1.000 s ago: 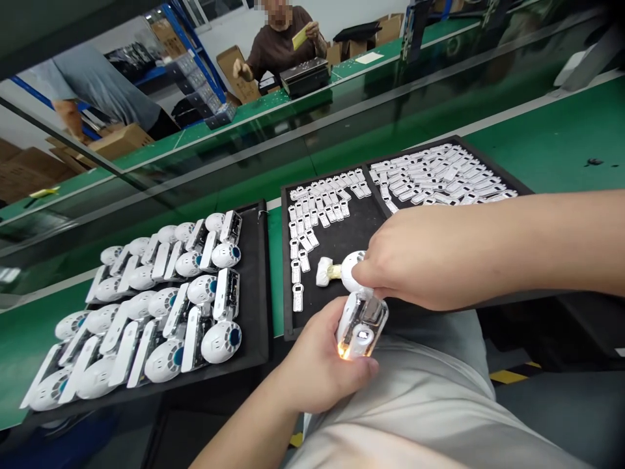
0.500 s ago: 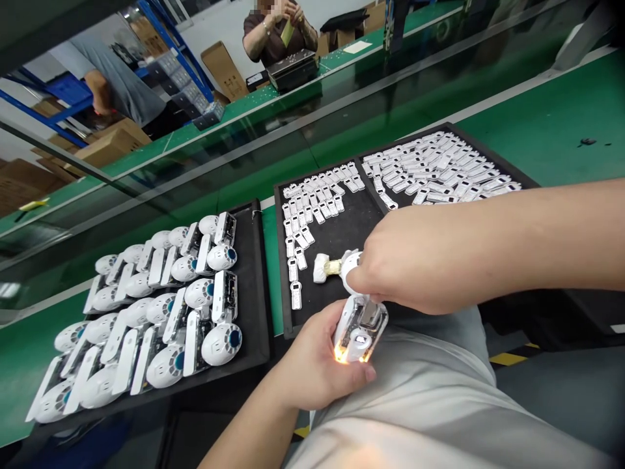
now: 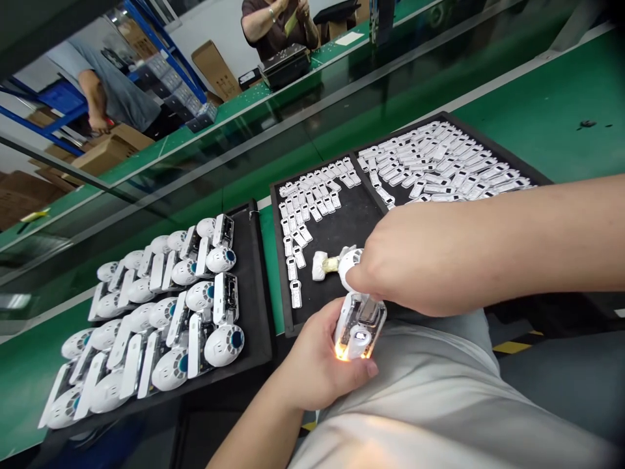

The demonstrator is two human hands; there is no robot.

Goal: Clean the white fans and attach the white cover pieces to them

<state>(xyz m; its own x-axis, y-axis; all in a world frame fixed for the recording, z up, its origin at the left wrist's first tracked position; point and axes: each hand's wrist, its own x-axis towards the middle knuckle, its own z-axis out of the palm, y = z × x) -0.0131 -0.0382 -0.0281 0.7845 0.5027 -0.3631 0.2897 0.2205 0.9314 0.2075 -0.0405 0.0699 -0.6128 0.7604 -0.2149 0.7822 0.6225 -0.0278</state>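
My left hand [image 3: 319,358] is closed round the clear-cased body of a small electronic device [image 3: 360,329]. Orange light glows at its lower end, and a small oval window sits on its face. My right hand [image 3: 395,260] grips the white rounded head [image 3: 348,267] at the device's upper end; its fingertips are mostly hidden behind the hand. Just left of that head, a white wrapped lump with a yellowish neck [image 3: 322,266] lies over the black tray [image 3: 336,228]. Several small white pieces with dark windows [image 3: 295,293] lie in rows in that tray.
At left, a black tray [image 3: 256,280] bears rows of similar white-headed devices [image 3: 223,345]. More small white pieces [image 3: 449,159] fill the right compartment. Beyond a glass-like barrier, two people stand near a green bench [image 3: 234,107] with cardboard boxes [image 3: 215,71].
The camera view has shifted slightly. Both hands keep their hold on the device, almost unmoved. A person in the background has lowered an arm a little.
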